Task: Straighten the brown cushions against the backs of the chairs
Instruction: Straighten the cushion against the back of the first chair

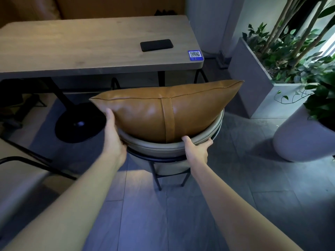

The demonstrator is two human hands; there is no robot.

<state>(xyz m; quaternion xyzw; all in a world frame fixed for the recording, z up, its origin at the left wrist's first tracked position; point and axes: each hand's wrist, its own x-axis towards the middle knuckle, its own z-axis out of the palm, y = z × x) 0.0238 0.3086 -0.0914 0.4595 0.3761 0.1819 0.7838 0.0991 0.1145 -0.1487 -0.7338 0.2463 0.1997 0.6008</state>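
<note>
A brown leather cushion (pixel 163 113) with a vertical strap down its middle stands on edge inside a chair with a curved grey padded back (pixel 163 146) and thin black legs. The cushion rises above the backrest, its right corner sticking out past the chair. My left hand (pixel 113 136) presses against the cushion's lower left side, fingers hidden behind it. My right hand (pixel 196 148) grips the top rim of the chair back, thumb beside the strap.
A wooden table (pixel 90 49) stands beyond the chair, with a black phone (pixel 156 45) and a blue QR sticker (pixel 194 55) on it. A grey planter box (pixel 253 77) and a round white pot (pixel 304 142) with green plants stand at right. Another chair's edge (pixel 21 171) is at left.
</note>
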